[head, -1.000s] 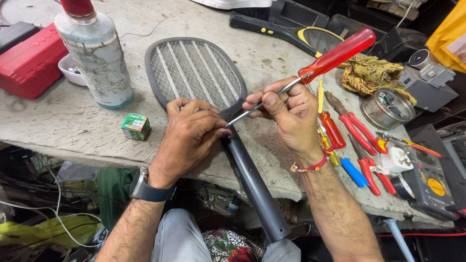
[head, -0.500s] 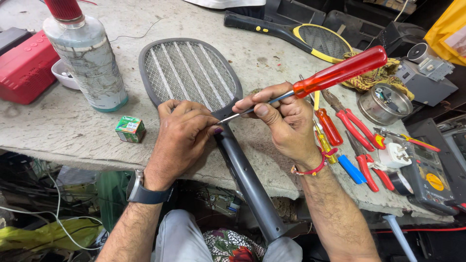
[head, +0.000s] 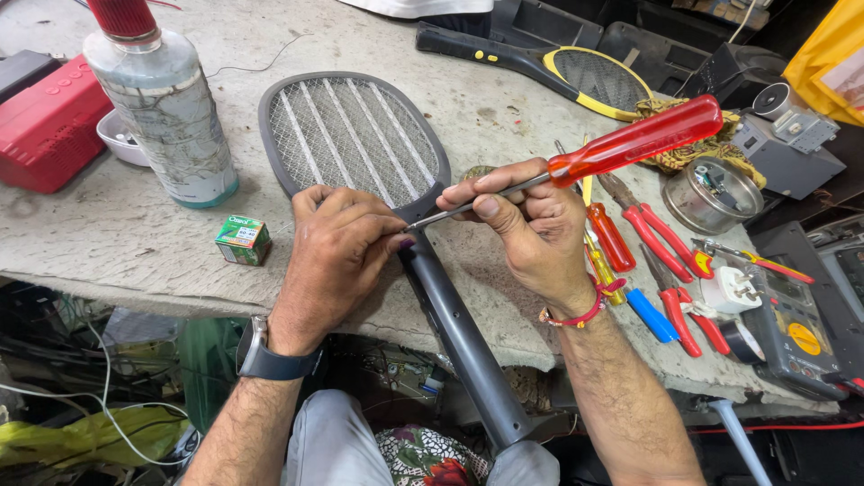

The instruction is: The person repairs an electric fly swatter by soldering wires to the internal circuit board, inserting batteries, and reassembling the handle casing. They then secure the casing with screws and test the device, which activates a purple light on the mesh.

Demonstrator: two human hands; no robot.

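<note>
Centre frame, the left hand clamps the neck of the grey plastic mesh-headed swatter racket on the workbench; right hand pinches the red-handled metal screwdriver, tip at that neck.

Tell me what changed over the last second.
Little changed. The right hand tilted the red-handled screwdriver slightly flatter, tip staying at the grey racket neck. The left hand kept gripping the neck; the bottle and small green box stayed put.
</note>
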